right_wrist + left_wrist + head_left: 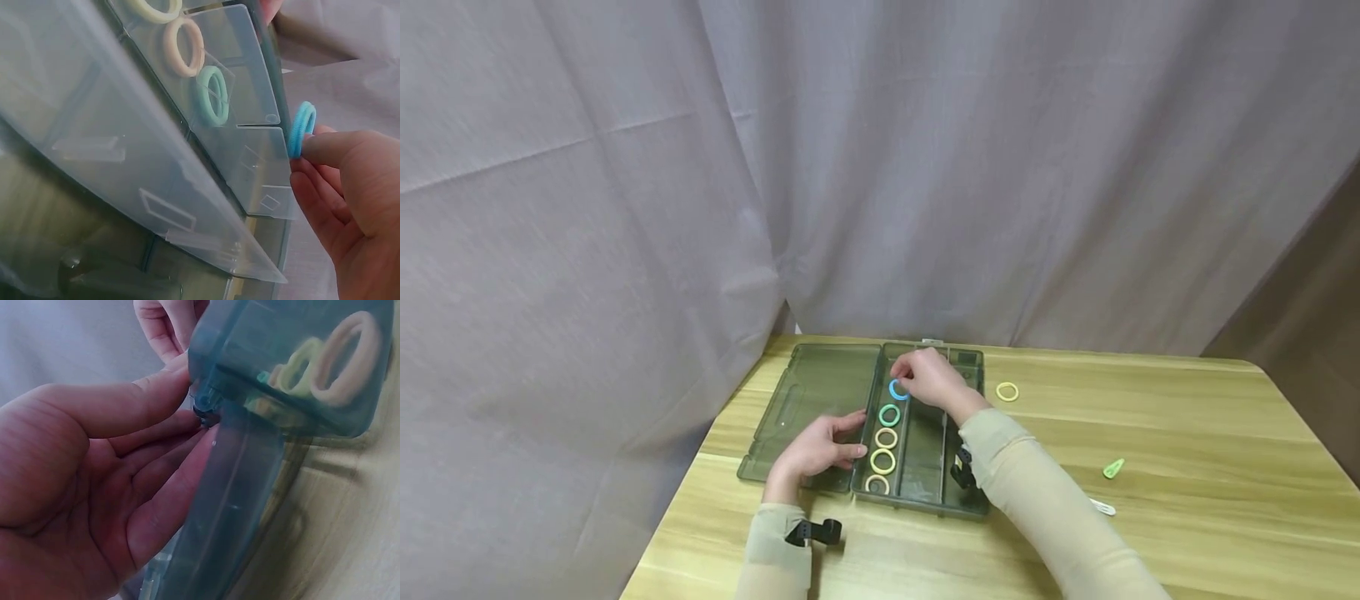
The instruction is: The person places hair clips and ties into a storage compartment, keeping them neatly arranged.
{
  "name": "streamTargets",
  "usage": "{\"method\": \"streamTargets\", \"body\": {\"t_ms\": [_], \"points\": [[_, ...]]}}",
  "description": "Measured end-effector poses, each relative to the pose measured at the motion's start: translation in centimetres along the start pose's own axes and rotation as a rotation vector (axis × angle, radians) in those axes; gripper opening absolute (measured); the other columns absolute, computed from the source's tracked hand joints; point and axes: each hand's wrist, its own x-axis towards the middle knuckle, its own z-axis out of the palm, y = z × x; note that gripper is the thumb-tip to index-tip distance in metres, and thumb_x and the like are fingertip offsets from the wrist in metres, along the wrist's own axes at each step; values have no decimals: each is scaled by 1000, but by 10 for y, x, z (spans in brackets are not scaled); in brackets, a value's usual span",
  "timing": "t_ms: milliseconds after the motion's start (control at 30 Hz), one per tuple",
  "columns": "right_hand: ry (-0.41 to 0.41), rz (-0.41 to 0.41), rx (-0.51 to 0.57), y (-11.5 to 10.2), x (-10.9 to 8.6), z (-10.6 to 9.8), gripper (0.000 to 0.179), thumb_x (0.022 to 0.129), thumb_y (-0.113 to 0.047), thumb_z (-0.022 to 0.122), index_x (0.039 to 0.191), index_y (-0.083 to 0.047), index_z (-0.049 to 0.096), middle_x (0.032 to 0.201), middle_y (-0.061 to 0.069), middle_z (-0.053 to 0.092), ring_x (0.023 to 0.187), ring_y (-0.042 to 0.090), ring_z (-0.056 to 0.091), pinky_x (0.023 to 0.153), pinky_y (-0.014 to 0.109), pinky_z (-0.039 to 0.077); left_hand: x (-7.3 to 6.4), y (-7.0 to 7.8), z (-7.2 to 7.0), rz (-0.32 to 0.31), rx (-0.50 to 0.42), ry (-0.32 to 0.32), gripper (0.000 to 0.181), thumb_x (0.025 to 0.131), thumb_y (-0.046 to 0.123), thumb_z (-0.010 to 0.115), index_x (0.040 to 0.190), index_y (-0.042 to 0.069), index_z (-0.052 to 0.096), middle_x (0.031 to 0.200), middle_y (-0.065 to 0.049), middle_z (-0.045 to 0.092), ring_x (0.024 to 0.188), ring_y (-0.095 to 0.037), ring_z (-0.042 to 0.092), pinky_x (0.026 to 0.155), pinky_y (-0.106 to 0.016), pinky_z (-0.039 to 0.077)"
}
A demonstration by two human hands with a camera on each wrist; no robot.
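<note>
Between thumb and fingertips my right hand [931,379] pinches a light blue hair tie [302,128], over the far end of the box's left compartment. The open organizer box [910,510] is see-through and greenish-grey. Along that compartment lie a green hair tie [890,415], a peach hair tie [877,438] and several more in a row. My left hand [817,448] rests by the hinge between box and lid [823,367], fingers extended. In the left wrist view, its thumb lies along the box's side wall and its fingers are against the lid side.
A yellow hair tie [1007,392] lies on the wooden table [1187,433], right of the box. Nearer on that side are a green snap hair clip [1113,468] and a white snap hair clip [1102,507]. A grey curtain [970,208] hangs behind the table.
</note>
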Motion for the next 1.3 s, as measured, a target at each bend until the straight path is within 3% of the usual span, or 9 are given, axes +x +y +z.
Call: {"method": "streamTargets", "body": {"t_ms": [233,567,733,1300], "points": [[-39,17,-30,4,4,4,16,97,-1,71,106,-6,82,98,2,80,94,19,74,87,39,63,0,-3,5,6,-30,-15,65,99,2,74,157,-7,46,165,-26,39,105,-30,74,80,-39,67],[-43,-51,-120,4,9,1,18,92,3,72,102,-6,83,97,3,81,95,22,75,87,40,63,-1,-2,6,17,-25,-10,66,98,4,75,157,-7,47,165,-25,40,102,-29,74,78,-38,67],[-57,-40,-163,1,10,4,19,92,3,71,99,-8,84,95,0,80,91,20,74,83,39,63,-2,-2,6,10,-32,-11,66,98,3,75,157,-6,47,166,-25,39,104,-28,74,79,-39,67],[-69,-97,-171,2,7,9,20,92,4,72,97,-10,85,97,0,81,94,20,75,85,39,64,-7,-3,5,4,-22,-6,66,99,4,76,158,-4,47,165,-25,41,104,-27,74,79,-38,67]]}}
